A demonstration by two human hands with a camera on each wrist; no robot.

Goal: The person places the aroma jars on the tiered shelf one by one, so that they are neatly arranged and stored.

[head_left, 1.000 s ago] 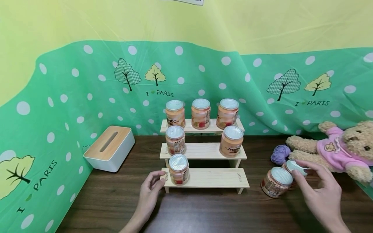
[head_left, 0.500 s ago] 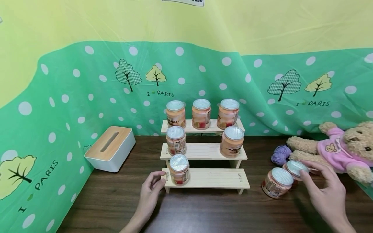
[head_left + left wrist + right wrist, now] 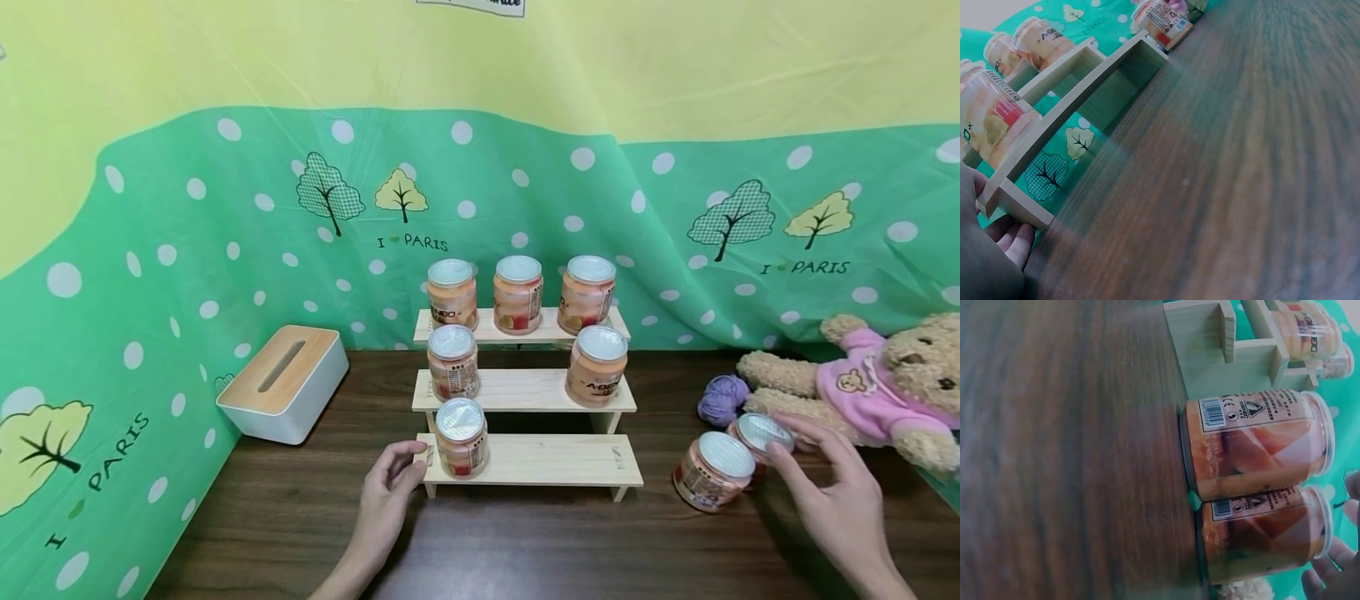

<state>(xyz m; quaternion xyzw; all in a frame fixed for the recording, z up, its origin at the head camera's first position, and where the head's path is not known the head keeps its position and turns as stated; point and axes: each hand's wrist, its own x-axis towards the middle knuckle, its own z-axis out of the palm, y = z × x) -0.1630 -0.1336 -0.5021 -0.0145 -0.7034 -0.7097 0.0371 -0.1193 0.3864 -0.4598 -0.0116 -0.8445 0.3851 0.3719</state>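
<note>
My left hand (image 3: 384, 492) grips the left end of the lowest tier of a three-tier wooden rack (image 3: 555, 458); in the left wrist view its fingers curl at the rack's leg (image 3: 1025, 206). To the right of the rack, two orange jars with silver lids stand close together, a front jar (image 3: 708, 487) and a back jar (image 3: 763, 433). My right hand (image 3: 840, 492) is at the back jar's right side, thumb and fingers spread around the lid's edge. In the right wrist view the fingertips (image 3: 1329, 569) lie right at that lid's rim.
Three similar jars (image 3: 517, 296) line the top tier. The middle tier bears two, at left (image 3: 453, 367) and right (image 3: 597, 371); the lowest bears one jar (image 3: 461, 442) at left. Around stand a tissue box (image 3: 281, 383), purple yarn (image 3: 723, 400) and a teddy bear (image 3: 862, 375).
My right hand has drawn back to the right from over the back jar's lid to its right edge, baring more of the lid. The left hand and the jars stay where they were.
</note>
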